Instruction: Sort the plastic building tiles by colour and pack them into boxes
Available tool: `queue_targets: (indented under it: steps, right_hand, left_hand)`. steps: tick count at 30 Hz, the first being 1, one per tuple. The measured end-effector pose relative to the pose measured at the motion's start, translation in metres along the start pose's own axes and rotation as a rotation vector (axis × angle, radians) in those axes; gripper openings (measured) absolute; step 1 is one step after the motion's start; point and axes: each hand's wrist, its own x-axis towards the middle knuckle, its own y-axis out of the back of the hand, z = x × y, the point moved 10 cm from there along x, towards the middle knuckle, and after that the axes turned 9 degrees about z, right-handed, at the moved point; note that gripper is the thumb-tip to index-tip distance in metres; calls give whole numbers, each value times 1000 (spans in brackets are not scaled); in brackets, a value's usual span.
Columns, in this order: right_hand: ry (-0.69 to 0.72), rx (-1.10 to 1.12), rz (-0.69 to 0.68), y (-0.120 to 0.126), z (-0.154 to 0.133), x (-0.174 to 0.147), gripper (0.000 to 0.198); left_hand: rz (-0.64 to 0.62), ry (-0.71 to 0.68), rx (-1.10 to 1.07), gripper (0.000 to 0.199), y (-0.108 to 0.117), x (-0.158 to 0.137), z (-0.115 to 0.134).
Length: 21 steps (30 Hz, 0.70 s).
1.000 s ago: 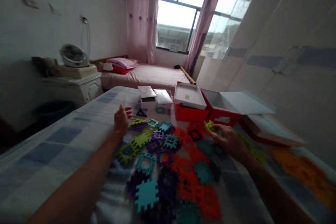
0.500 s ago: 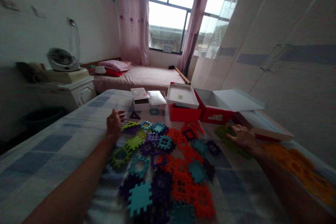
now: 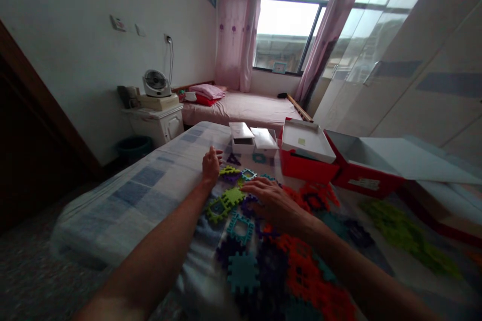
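Observation:
Toothed plastic building tiles lie in a loose spread on the checked cloth. My left hand (image 3: 212, 164) is at the spread's far left edge, beside a lime green tile (image 3: 229, 170); its fingers are loosely bent and apart, with nothing seen in them. My right hand (image 3: 269, 199) reaches over the middle of the spread, fingers stretched out near a second lime green tile (image 3: 233, 195), and hides some tiles. Closer to me are a teal frame tile (image 3: 240, 227), a teal solid tile (image 3: 243, 272), dark purple tiles (image 3: 269, 266) and orange tiles (image 3: 301, 271).
Two small white boxes (image 3: 243, 148) stand behind the tiles. To their right are a red box with a white lid (image 3: 307, 168) and an open red box (image 3: 361, 180). A lime green heap of tiles (image 3: 404, 233) lies at the right. The cloth's left edge (image 3: 124, 180) drops toward the floor.
My right hand has left the lime green heap at the right and moved left over the middle tiles. The view has turned left; my left hand stays beside the same green tile.

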Motion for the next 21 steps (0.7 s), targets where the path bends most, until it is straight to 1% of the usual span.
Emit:
queue_targets:
  steps: [1,3,6,8,12,14,17,19,21]
  right_hand:
    - [44,0,-24,-12,-8,9,46]
    - [95,-23,-62,-30,-13,22,51]
    - [96,-79,-112,-46,-8,30,49]
    - [87,-108,-115,-47,-3,31,43]
    - [35,-136,-63,-35,9,30,34]
    - [15,-129,-66,-34,14,30,38]
    - [47,-94,-106,-40,12,32,47]
    - [79,-89,-123,-45,8,34,48]
    - [99,-109,-121,-46,5,36,44]
  left_hand:
    - [-2,-1,-1,72,0,0,0]
    - [1,1,0,72,0,0,0]
    - [12,13,-1,72,0,1,-3]
    - [20,20,-4,70,0,1,-4]
    - [25,22,-15,68,0,1,-5]
    - [26,22,-20,67,0,1,-4]
    - [36,25,-24,68,1,1,-3]
    - [41,29,-26,69,1,1,-3]
    - [46,33,-28,70,2,2,-3]
